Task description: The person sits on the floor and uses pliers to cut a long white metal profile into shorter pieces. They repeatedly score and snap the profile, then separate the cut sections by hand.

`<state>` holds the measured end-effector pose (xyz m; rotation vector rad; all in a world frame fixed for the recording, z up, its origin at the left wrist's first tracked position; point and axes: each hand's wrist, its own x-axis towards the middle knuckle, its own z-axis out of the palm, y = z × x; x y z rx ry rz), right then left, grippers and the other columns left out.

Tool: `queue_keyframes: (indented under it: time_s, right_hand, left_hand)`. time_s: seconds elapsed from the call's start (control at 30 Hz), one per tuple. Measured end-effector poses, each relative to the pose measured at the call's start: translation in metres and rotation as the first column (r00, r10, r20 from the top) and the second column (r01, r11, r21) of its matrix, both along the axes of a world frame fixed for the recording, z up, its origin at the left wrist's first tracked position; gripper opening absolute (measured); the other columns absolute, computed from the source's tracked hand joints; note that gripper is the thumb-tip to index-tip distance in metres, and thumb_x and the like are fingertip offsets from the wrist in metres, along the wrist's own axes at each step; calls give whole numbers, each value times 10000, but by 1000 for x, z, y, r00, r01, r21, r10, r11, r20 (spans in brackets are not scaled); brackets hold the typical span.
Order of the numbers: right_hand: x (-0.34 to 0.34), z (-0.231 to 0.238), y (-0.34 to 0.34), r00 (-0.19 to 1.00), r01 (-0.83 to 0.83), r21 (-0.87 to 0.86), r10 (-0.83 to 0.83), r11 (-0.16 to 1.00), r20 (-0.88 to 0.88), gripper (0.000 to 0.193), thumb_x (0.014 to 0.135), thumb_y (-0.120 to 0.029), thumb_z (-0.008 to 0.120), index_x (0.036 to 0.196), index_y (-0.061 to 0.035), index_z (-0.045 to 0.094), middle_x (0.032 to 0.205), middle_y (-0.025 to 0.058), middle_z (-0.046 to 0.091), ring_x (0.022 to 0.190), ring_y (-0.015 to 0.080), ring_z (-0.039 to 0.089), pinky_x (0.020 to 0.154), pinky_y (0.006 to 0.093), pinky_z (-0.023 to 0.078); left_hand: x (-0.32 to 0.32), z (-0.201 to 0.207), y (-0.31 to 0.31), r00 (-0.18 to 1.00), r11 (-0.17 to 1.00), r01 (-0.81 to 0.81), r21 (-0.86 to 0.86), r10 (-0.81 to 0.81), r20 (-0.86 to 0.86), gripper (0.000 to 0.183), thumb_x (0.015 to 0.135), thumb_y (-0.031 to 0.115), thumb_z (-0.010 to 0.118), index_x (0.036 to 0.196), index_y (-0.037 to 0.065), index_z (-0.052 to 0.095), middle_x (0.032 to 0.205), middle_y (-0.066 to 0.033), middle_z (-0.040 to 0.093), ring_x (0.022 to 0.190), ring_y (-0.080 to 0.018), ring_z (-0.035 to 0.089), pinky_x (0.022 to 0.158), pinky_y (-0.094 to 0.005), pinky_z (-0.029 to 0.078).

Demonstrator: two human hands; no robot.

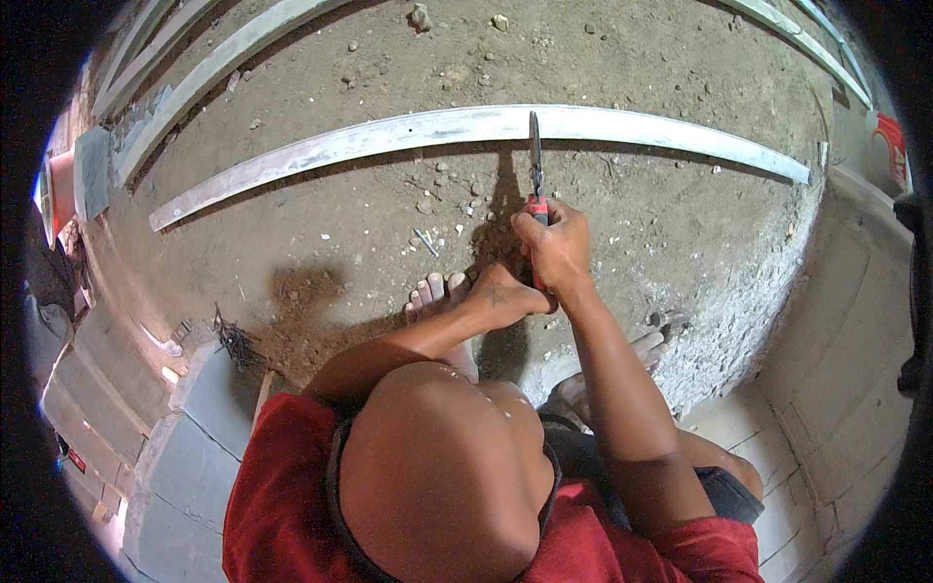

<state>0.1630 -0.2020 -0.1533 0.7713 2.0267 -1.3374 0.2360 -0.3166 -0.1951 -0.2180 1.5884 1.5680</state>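
Observation:
Long red-handled tin snips (536,175) point away from me, their dark jaws at a long pale metal strip (340,142) that lies crosswise on the ground. The jaw tip overlaps the strip near its middle; whether the blades sit around its edge is too small to tell. My right hand (559,243) is wrapped round the red grips. Lower down, my left hand (501,296) is closed at the rear end of the handles, its fingers partly hidden. Between my feet and the strip lies a small grey metal piece (426,242).
More long metal strips (228,53) lie at the far left, with others (802,44) at the far right. Grey blocks (199,466) form a low wall on my left. A red container (886,151) stands at the right. Stones and rubble (719,350) dot the dirt floor.

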Motion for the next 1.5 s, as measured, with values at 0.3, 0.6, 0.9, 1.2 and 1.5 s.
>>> queue_keyframes:
  time_s: [0.3,0.6,0.9,1.2,1.5]
  right_hand:
    - [3,-2,-1,1000,-29,16,29,999,-7,304,735,-264,674,834,23,679,700,188,666,606,258,614,649,395,501]
    - [9,-6,-2,998,50,-111,-55,993,-39,174,803,-178,702,772,-37,605,627,5,569,529,89,498,500,267,398]
    - [12,7,18,990,-84,-164,101,983,100,330,795,-241,686,1014,1,640,823,50,651,728,138,587,675,288,463]
    - [47,17,26,990,-125,-108,131,986,48,328,780,-253,696,993,-13,633,794,27,613,717,121,549,662,283,442]
    - [24,53,27,980,-10,-251,60,968,191,250,808,-248,667,888,-12,654,714,37,609,634,128,557,602,277,438]
  left_hand:
    - [11,5,12,949,944,-303,134,312,-52,446,627,142,747,1039,27,617,953,-61,663,903,-177,622,821,-319,482]
    - [-14,19,-1,947,950,282,-136,-253,198,496,671,335,789,1042,22,686,871,-152,705,868,-261,682,799,-364,519]
    - [-132,85,-84,571,703,-139,-698,-519,-636,600,721,366,820,1232,114,633,1113,-115,647,1072,-309,599,946,-422,453]
    - [-180,38,-82,444,677,-41,-735,-647,-621,519,682,259,824,1167,161,668,1195,-53,602,1168,-267,537,981,-441,394]
    - [-171,38,-79,378,718,-121,-685,-605,-701,492,682,238,785,1132,115,629,1107,-86,635,1120,-300,557,952,-450,413]
